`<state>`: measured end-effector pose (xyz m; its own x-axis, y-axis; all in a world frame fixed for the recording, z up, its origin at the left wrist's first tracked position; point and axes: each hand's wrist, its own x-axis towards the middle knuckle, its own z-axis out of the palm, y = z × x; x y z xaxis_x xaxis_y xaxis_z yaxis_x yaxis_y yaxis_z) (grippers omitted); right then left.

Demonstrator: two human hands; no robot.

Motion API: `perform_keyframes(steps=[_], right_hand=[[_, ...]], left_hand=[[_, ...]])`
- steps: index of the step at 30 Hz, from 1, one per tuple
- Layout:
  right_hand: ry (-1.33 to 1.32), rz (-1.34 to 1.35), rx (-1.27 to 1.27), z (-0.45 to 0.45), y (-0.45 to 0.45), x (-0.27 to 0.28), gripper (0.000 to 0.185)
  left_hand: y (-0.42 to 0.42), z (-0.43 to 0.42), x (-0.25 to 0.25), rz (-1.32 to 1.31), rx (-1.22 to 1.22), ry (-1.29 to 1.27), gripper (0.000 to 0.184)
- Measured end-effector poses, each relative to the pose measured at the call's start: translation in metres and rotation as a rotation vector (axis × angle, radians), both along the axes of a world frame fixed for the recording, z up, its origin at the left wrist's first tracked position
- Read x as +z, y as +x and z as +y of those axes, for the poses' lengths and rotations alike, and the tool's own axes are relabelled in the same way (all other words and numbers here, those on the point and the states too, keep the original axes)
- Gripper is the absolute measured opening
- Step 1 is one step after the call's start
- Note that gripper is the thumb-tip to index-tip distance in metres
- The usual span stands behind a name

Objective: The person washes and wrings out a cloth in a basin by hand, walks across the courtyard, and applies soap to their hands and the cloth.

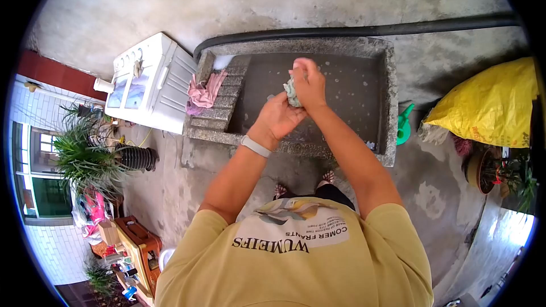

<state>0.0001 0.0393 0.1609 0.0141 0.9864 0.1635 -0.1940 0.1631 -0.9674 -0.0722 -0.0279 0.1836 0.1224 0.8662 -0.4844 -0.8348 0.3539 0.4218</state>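
Note:
A small crumpled pale green cloth is bunched between my hands above a stone wash basin. My right hand is closed around the cloth from the upper right, its fingers curled. My left hand, palm turned up and a light band on its wrist, grips the lower left of the bundle; its fingertips are partly hidden. Grey water with patches of foam fills the basin below. On the ridged washboard at the basin's left lies a wet pink cloth.
Left of the basin stands a white washing machine. A black pipe runs along the wall behind. At the right are a green watering can and a yellow sack. Potted plants stand farther left.

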Motion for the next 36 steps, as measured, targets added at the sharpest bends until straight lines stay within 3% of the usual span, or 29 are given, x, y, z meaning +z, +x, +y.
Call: perform_keyframes(steps=[2, 3, 4, 6, 7, 8, 10, 11, 14, 15, 16, 18, 20, 21, 24, 26, 30, 31, 33, 34, 35, 36], right_hand=[[0.187, -0.284, 0.088, -0.012, 0.006, -0.006, 0.013], [0.357, -0.306, 0.018, -0.024, 0.004, -0.002, 0.015], [0.361, -0.302, 0.021, -0.035, 0.003, 0.002, 0.015], [0.654, -0.383, -0.039, -0.052, 0.005, 0.021, 0.016], [0.587, -0.432, -0.116, -0.045, -0.005, 0.003, 0.019], [0.516, -0.48, -0.187, -0.039, -0.015, -0.015, 0.022], [0.04, -0.48, 0.13, -0.026, 0.01, 0.016, 0.016], [0.133, -0.337, 0.053, -0.012, 0.012, 0.003, 0.016], [0.192, -0.116, -0.048, 0.003, 0.016, -0.019, 0.019], [0.384, -0.291, -0.068, -0.003, 0.021, -0.02, 0.017], [0.395, -0.288, -0.054, -0.011, 0.024, -0.02, 0.017], [0.678, -0.391, 0.013, -0.036, 0.019, -0.003, 0.013], [0.726, -0.434, 0.015, -0.05, 0.012, 0.014, 0.009], [0.693, -0.383, -0.002, -0.049, 0.005, 0.014, 0.009], [0.359, -0.469, 0.049, -0.021, 0.008, 0.002, 0.009], [-0.085, -0.165, 0.148, -0.005, 0.013, -0.002, 0.011], [0.345, -0.466, 0.193, -0.017, 0.019, -0.024, 0.016], [0.418, -0.487, 0.192, -0.031, 0.017, -0.012, 0.016], [0.51, -0.529, 0.176, -0.049, 0.014, 0.002, 0.014], [0.529, -0.554, 0.161, -0.052, 0.01, 0.002, 0.014], [0.545, -0.534, 0.183, -0.049, 0.007, 0.005, 0.014], [0.391, -0.554, 0.179, -0.042, 0.006, 0.009, 0.014]], left_hand=[[-0.013, 0.005, 0.0, -0.076, -0.039, 0.129, 0.036], [-0.023, 0.011, -0.015, 0.279, -0.14, 0.267, 0.037], [-0.032, 0.016, -0.029, 0.649, -0.212, 0.377, 0.039], [-0.018, 0.012, -0.001, -0.027, -0.118, 0.099, 0.041], [-0.007, 0.008, 0.002, -0.053, -0.111, 0.14, 0.039], [0.0, 0.009, -0.001, -0.05, -0.113, 0.14, 0.039], [0.012, 0.009, -0.011, 0.015, -0.061, 0.145, 0.036], [0.019, 0.006, -0.006, 0.002, 0.054, -0.02, 0.034], [0.015, 0.007, -0.01, -0.005, -0.05, 0.004, 0.034], [0.013, 0.006, -0.008, -0.009, -0.04, 0.006, 0.034], [0.007, 0.007, -0.003, -0.08, -0.039, -0.001, 0.034], [-0.01, 0.008, 0.005, -0.131, 0.014, 0.029, 0.034], [-0.016, 0.006, -0.005, -0.052, -0.195, 0.193, 0.039], [-0.014, 0.004, -0.012, -0.022, -0.132, 0.224, 0.039], [0.017, 0.005, -0.04, -0.296, -0.055, 0.188, 0.035], [0.028, -0.002, -0.016, -0.143, 0.037, -0.049, 0.035], [0.009, 0.01, -0.027, -0.251, 0.137, -0.072, 0.034], [-0.002, 0.012, -0.024, -0.235, 0.137, -0.188, 0.034], [-0.013, 0.025, -0.069, -0.237, 0.029, -0.115, 0.036], [-0.021, 0.033, -0.114, -0.241, -0.085, 0.073, 0.037], [-0.021, 0.028, -0.099, -0.226, -0.057, 0.084, 0.037], [-0.005, 0.019, -0.066, -0.157, 0.046, 0.023, 0.033]])
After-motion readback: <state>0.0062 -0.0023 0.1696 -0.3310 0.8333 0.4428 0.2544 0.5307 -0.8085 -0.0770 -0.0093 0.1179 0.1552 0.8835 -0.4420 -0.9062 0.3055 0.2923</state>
